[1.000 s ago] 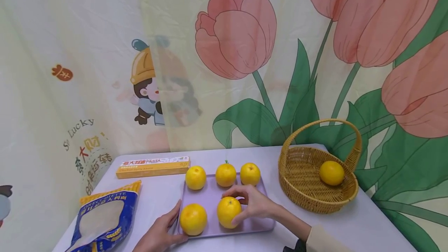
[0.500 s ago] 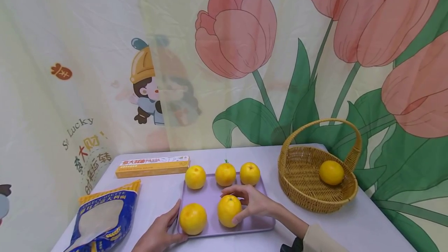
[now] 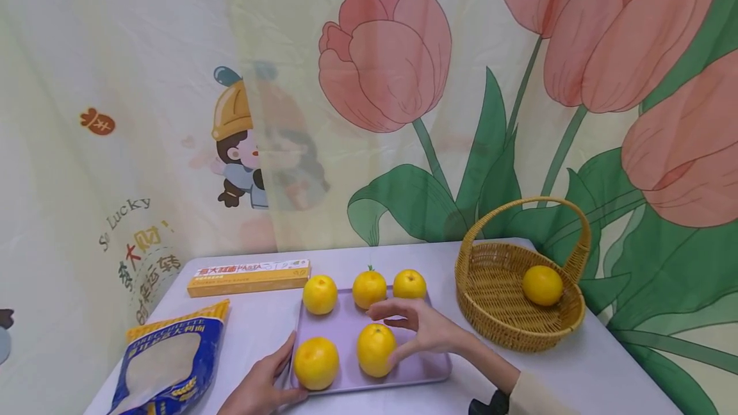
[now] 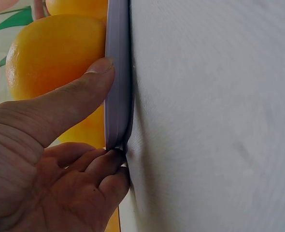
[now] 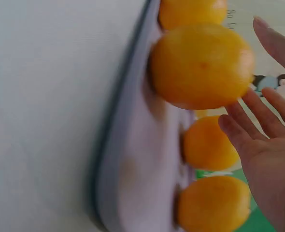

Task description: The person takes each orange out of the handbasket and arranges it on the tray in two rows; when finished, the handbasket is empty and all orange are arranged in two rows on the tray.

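Observation:
In the head view a lilac tray [image 3: 426,369] bears several oranges, two in front and the others along its back. My left hand [image 3: 262,382] holds the tray's front left corner; in the left wrist view its thumb [image 4: 79,99] presses the rim and its fingers curl at the corner. Beside the front left orange [image 3: 316,364] sits the front right orange [image 3: 373,352]. Spread above and right of that one is my right hand [image 3: 425,326], fingers parted. In the right wrist view the palm [image 5: 270,159] shows bare, holding nothing.
A wicker basket [image 3: 498,332] with a tall handle stands to the right, one orange [image 3: 542,285] inside. At the back left lies a pasta box [image 3: 249,279]. A blue and yellow pasta bag [image 3: 173,351] lies at the left. A printed curtain [image 3: 398,210] hangs behind the table.
My right hand's fingers have spread and lifted off the front right orange, which stays on the tray. The left hand keeps its hold on the corner. The head view has shifted slightly.

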A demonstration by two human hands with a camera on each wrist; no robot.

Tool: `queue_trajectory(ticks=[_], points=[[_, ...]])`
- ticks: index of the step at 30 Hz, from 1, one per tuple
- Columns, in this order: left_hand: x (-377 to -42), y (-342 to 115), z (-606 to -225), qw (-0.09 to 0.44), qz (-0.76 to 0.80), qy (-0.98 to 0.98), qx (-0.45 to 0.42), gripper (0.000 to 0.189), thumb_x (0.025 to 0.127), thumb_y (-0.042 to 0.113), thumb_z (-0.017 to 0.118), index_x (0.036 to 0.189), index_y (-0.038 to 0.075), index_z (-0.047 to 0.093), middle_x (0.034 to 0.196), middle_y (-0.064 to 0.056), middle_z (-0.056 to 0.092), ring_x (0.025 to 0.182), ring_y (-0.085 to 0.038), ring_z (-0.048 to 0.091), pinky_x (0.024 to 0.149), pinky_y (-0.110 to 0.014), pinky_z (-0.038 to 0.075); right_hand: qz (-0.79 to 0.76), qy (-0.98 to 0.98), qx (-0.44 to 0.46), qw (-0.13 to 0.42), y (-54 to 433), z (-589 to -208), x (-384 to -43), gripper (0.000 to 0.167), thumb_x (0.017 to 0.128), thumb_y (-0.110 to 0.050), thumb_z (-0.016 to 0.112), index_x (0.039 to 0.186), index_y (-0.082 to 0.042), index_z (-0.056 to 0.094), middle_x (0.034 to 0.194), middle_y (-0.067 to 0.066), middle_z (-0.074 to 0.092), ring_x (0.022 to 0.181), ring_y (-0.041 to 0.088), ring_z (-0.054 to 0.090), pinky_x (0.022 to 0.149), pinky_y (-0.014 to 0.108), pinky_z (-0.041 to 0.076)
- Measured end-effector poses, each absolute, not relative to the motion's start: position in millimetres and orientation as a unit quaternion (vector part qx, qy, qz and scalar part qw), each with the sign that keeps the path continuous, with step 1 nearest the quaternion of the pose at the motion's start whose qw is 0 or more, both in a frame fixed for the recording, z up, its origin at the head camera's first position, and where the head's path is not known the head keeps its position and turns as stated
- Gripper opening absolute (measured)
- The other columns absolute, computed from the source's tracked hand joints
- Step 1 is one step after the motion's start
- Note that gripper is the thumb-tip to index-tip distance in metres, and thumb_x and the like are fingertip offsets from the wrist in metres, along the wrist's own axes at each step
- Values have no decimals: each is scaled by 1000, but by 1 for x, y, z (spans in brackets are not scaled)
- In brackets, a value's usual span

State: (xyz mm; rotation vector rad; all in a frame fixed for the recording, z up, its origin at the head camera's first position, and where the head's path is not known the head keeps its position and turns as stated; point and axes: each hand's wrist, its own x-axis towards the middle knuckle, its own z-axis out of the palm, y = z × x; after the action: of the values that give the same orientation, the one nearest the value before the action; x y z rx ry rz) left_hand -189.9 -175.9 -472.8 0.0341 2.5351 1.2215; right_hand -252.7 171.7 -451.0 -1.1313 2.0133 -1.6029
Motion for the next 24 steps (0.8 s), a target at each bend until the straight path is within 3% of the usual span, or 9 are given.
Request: queue_trajectory(ticks=[5, 13, 17, 24], points=[[-191, -176, -474, 165, 430, 888, 13, 115, 76, 17, 99, 167, -1, 31, 165, -29, 42, 150, -54, 41, 120, -68, 41, -553, 693, -443, 130, 198, -422, -242, 71, 88, -4, 89, 150, 7, 55, 149, 29, 61, 141, 33, 60, 121, 54, 45], [-191, -177, -473, 154, 424, 892, 17, 114, 76, 17, 99, 167, 0, 33, 165, -28, 43, 150, -53, 42, 121, -67, 40, -543, 706, -447, 79, 268, -383, -233, 52, 92, 5, 81, 141, 6, 63, 140, 25, 69, 132, 25, 68, 115, 37, 55], [-191, -177, -471, 146, 420, 895, 21, 113, 76, 16, 99, 167, 0, 33, 165, -28, 44, 150, -52, 43, 122, -67, 39, -546, 730, -409, 39, 314, -375, -240, 48, 94, 9, 76, 139, 11, 62, 137, 18, 73, 128, 24, 71, 110, 33, 58], [-192, -177, -476, 152, 421, 894, 25, 113, 76, 16, 99, 167, 0, 33, 165, -28, 44, 150, -52, 43, 122, -67, 39, -544, 792, -276, -25, 380, -385, -256, 46, 99, 8, 69, 144, 12, 58, 136, 8, 75, 125, 10, 70, 102, 23, 60]])
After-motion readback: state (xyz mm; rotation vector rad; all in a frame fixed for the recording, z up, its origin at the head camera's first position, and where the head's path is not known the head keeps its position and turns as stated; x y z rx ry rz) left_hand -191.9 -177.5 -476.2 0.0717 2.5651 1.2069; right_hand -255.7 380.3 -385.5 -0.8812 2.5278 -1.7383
